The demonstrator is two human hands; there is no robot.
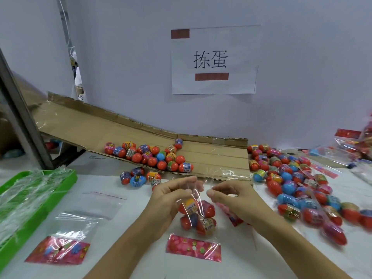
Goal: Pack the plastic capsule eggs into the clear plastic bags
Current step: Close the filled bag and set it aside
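Clear bag with four eggs pinched at its mouth by our left hand and right hand, we judge most loose eggs still unpacked.

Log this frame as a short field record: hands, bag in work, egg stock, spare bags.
left hand: pinches the bag's open top edge
right hand: pinches the same edge, opposite side
bag in work: clear, four eggs visible inside, pink header card at near end
eggs on cardboard: loose cluster
eggs at right: large loose pile on table
spare bags: flat, left of the hands
green tray: far left, holds clear plastic
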